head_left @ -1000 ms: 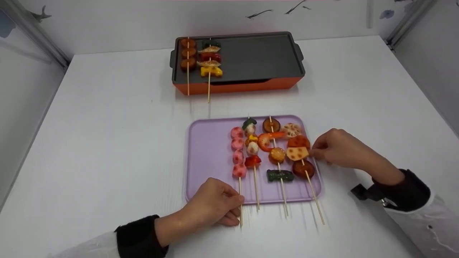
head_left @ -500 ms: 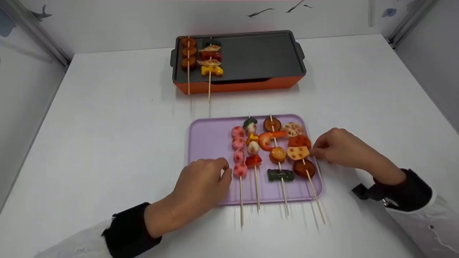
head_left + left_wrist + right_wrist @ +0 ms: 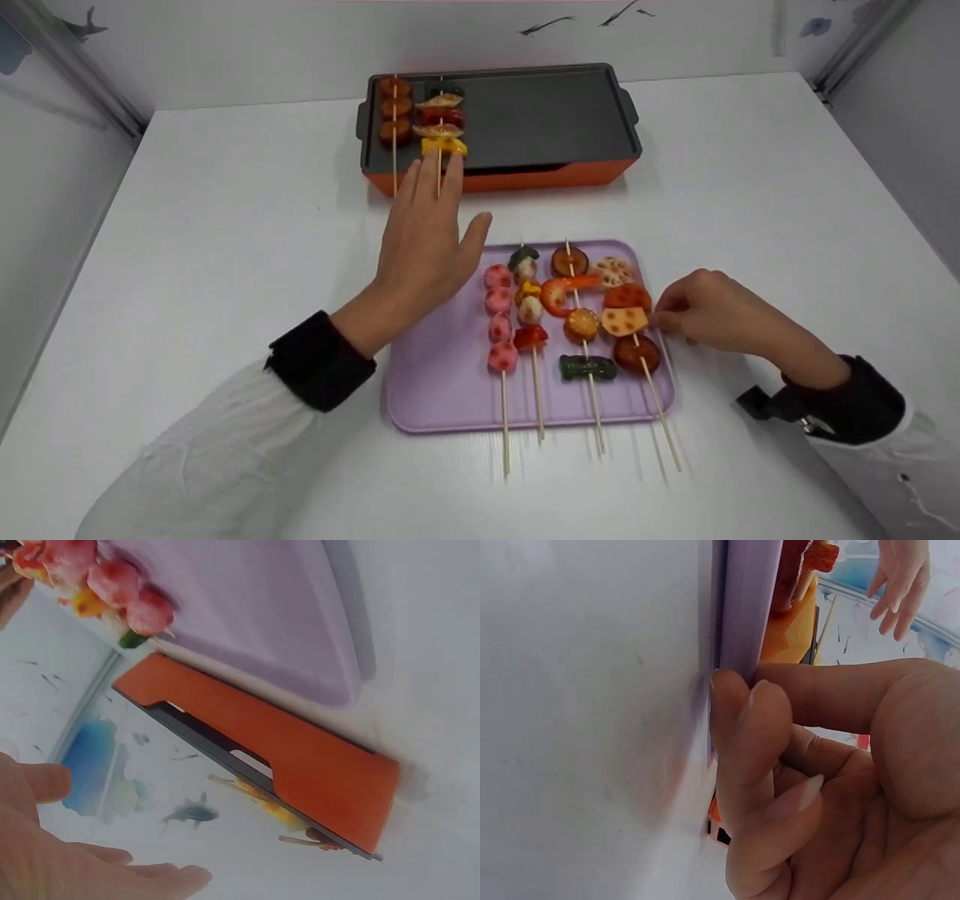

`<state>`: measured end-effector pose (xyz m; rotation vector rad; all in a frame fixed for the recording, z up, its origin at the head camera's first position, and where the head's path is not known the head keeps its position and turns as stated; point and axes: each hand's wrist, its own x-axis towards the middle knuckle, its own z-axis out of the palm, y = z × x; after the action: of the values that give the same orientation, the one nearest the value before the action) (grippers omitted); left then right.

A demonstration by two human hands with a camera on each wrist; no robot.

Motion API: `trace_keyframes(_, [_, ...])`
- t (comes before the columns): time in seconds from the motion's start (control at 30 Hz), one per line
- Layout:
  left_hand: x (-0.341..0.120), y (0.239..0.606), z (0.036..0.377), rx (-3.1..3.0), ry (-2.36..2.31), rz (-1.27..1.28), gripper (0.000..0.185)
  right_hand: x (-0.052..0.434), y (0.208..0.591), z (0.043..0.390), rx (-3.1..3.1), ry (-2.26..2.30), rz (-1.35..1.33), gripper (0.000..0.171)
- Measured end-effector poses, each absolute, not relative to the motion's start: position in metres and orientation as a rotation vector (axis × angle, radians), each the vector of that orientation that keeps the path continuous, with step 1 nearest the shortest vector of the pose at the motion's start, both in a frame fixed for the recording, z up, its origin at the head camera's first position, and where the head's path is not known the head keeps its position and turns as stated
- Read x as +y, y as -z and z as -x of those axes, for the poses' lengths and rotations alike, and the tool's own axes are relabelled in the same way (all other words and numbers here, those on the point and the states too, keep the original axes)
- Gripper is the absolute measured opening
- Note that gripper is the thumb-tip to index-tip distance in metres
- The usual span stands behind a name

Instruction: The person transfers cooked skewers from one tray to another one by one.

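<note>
Where white table (image 3: 225, 225) meets white walls, orange grill (image 3: 499, 124) sits.

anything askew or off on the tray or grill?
Mostly tidy. On the purple tray the rightmost skewer lies slanted while the other three run roughly parallel, and all four sticks overhang the near rim. On the grill, two skewers' sticks overhang the front edge. Nothing spilled or broken.
</note>
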<state>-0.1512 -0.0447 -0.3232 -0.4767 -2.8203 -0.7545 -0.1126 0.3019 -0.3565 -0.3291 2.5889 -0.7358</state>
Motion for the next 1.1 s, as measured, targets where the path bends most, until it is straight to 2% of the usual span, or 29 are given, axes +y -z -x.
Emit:
trace_keyframes(0.2, [-0.044, 0.308, 0.191, -2.971, 1.118, 0.19, 0.08, 0.301, 0.358, 0.111, 2.571, 0.748, 0.312, 0.015])
trace_keyframes(0.3, [-0.047, 0.306, 0.204, -2.99, 1.28, 0.052, 0.077, 0.3, 0.359, 0.111, 2.572, 0.752, 0.332, 0.016])
trace_keyframes(0.4, [-0.05, 0.308, 0.214, -2.975, 1.338, -0.013, 0.062, 0.3, 0.358, 0.109, 2.588, 0.746, 0.338, 0.017])
trace_keyframes(0.57, [-0.048, 0.312, 0.222, -2.991, 1.293, -0.083, 0.028, 0.299, 0.356, 0.107, 2.621, 0.711, 0.344, 0.016])
trace_keyframes(0.63, [-0.047, 0.314, 0.224, -2.981, 1.346, -0.135, 0.028, 0.299, 0.356, 0.107, 2.625, 0.702, 0.342, 0.016])
trace_keyframes(0.67, [-0.047, 0.315, 0.225, -2.964, 1.395, -0.162, 0.016, 0.299, 0.356, 0.107, 2.624, 0.699, 0.336, 0.016])
trace_keyframes(0.83, [-0.05, 0.316, 0.225, -2.695, 1.916, -0.302, 0.005, 0.298, 0.355, 0.107, 2.63, 0.674, 0.333, 0.015])
trace_keyframes(0.93, [-0.05, 0.313, 0.226, -2.499, 2.223, -0.387, 0.008, 0.298, 0.355, 0.107, 2.643, 0.663, 0.341, 0.015])
trace_keyframes(1.1, [-0.052, 0.31, 0.231, -2.27, 2.517, -0.55, 0.029, 0.299, 0.355, 0.106, 2.645, 0.673, 0.337, 0.014])
